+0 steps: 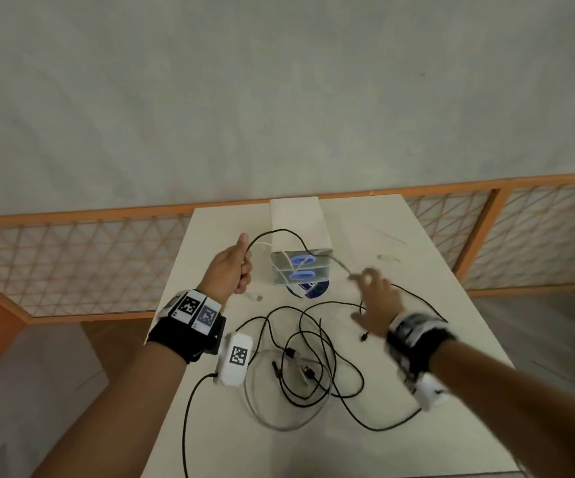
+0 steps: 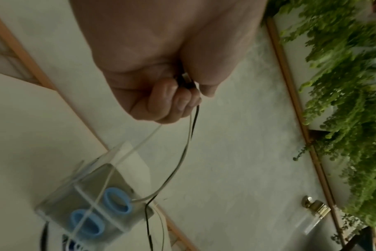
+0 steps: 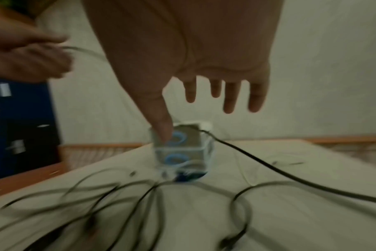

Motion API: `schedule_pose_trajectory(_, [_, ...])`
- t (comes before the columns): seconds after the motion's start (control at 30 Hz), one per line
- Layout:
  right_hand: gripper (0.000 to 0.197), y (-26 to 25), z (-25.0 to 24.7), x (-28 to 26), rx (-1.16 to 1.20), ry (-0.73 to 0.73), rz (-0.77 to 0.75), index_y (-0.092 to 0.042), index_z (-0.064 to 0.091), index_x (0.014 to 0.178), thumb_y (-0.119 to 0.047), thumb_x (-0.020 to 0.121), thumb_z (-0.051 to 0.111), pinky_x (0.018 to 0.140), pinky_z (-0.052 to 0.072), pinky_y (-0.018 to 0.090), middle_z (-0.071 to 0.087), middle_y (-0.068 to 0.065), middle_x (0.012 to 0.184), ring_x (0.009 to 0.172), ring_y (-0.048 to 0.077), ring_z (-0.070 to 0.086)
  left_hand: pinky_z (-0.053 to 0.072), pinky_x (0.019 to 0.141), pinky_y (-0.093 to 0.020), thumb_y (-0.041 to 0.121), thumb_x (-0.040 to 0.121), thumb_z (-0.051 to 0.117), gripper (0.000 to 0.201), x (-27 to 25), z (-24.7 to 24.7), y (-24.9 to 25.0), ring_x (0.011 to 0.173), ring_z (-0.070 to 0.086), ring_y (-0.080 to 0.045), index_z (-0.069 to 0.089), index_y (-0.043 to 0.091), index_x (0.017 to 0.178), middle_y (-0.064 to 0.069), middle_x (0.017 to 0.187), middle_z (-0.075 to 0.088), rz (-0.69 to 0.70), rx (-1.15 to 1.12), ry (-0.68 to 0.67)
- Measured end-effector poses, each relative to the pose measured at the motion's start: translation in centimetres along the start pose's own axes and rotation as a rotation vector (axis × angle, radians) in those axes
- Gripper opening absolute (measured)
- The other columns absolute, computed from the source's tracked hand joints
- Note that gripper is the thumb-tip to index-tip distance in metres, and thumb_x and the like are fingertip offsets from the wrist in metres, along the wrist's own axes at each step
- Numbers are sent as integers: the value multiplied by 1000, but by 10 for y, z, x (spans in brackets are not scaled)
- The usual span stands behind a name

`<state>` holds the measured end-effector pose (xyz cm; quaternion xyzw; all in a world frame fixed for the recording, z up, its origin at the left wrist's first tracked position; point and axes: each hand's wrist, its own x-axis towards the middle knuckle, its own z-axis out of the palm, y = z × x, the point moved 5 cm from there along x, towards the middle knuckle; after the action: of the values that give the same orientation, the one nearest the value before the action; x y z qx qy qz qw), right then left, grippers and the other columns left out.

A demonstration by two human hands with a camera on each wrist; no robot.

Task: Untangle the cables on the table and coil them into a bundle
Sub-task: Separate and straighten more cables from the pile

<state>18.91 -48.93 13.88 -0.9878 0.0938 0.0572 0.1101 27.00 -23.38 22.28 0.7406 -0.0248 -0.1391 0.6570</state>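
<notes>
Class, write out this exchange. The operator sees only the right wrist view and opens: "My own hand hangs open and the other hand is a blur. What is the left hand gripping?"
Observer: The left hand grips a thin black cable and a thin white cable together in its fist.
Operator: Where do they go?
Observer: Both hang down towards the clear plastic box with two blue rings.
Operator: Any loose plug nearby?
Observer: A white plug lies on the white table, left of the box.
</notes>
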Motion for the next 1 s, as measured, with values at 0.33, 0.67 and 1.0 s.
schedule_pose_trajectory(0.33, [50, -89, 132, -57, -257, -536, -594, -14, 42, 138, -26, 90, 52, 110, 33, 45, 40, 16, 144, 131, 34, 40, 25, 43, -20, 42, 97, 42, 35, 1, -2, -10, 42, 32, -8, 36, 17, 73, 2, 60, 32, 5, 126, -31])
schedule_pose_trajectory(0.67, [41, -70, 93, -17, -301, -236, -433, -14, 41, 133, -23, 93, 44, 105, 29, 45, 43, 11, 137, 124, 31, 42, 26, 44, -19, 42, 97, 41, 34, -2, 2, -17, 45, 32, -9, 38, 16, 75, 2, 60, 32, -7, 104, -36])
schedule_pose_trajectory(1.0, [38, -78, 117, -7, -279, -357, -286, -9, 48, 127, -16, 91, 43, 109, 26, 44, 52, 13, 131, 126, 32, 38, 23, 43, -21, 34, 98, 38, 30, -1, 11, -21, 42, 35, -12, 42, 17, 74, 4, 54, 38, -77, -52, -65])
